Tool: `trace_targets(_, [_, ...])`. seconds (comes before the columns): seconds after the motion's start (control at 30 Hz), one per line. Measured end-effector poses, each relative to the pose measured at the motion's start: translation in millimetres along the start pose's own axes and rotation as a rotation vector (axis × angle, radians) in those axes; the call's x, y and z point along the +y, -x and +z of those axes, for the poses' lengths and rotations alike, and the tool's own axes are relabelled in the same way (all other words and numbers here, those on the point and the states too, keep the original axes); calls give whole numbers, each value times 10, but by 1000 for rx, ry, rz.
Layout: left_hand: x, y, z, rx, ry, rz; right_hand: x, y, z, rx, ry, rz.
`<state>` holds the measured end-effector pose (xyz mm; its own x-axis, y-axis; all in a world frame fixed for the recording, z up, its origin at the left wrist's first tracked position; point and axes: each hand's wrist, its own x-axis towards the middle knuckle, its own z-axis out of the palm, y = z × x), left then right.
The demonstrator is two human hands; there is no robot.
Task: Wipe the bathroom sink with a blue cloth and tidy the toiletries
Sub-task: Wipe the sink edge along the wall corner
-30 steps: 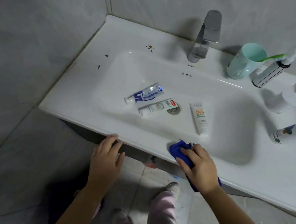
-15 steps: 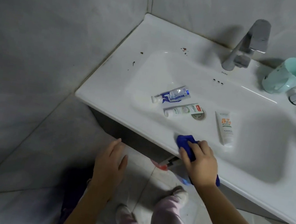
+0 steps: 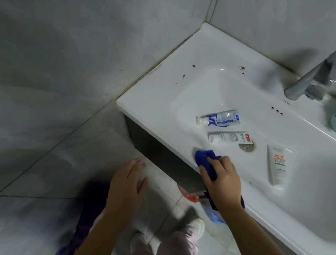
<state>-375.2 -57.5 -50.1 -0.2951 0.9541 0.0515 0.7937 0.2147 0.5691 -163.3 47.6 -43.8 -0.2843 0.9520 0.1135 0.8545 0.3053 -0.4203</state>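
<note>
The right hand (image 3: pixel 223 179) grips the bunched blue cloth (image 3: pixel 204 155) on the sink's (image 3: pixel 154 123) front rim; the left hand (image 3: pixel 127 183) hangs open and empty below it. Wiping inward could shove the white-and-green tube (image 3: pixel 230 137) about. The cloth's long axis crosses the rim diagonally, bunched end toward the basin's left

glossy white sink (image 3: pixel 158 112), matt metal faucet (image 3: pixel 321 74)

Our left hand (image 3: pixel 126 186) has left the rim of the white ceramic sink (image 3: pixel 152 123); our right hand (image 3: pixel 223 179) slid the crumpled blue cloth (image 3: pixel 204 156) leftward along it.
</note>
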Motion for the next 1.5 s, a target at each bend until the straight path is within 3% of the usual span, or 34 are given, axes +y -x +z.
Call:
trace_targets(0.1, [41, -33, -11, -1, 29, -52, -150, -151, 107, -14, 9, 28])
trace_targets(0.27, [-113, -150, -106, 66, 6, -109, -984, -950, 739, 9, -79, -189])
trace_targets(0.43, [-212, -327, -304, 173, -77, -130, -1673, -1523, 1111, -115, -110, -355])
trace_targets(0.57, [-223, -402, -366, 224, -56, -161, -1161, -1299, 811, -177, -173, -503])
trace_targets(0.63, [-214, -417, -358, 224, -49, -190, -908, -1251, 690, -163, -172, -451])
trace_targets(0.73, [-194, -452, -336, 234, -69, -213, -1177, -1571, 837, -137, -141, -381])
trace_targets(0.87, [-187, -526, -314, 247, -120, -246, -1591, -1865, 1028, -178, -120, -459])
trace_targets(1.03, [-29, -767, -223, 289, -41, -230, -929, -1550, 709, -206, -132, -634])
trace_targets(1.1, [32, -932, -186, 275, -35, -159, -827, -1804, 707, -148, -120, -615])
trace_targets(1.23, [1, -1215, -157, 204, -149, -116, -939, -2266, 800, -108, -134, -383])
trace_targets(1.4, [93, -1471, -92, 183, -134, -174, -651, -1818, 563, -233, -235, -502])
trace_targets(1.5, [268, -1725, -35, 141, -151, -106, -287, -1933, 181, -108, -371, -244])
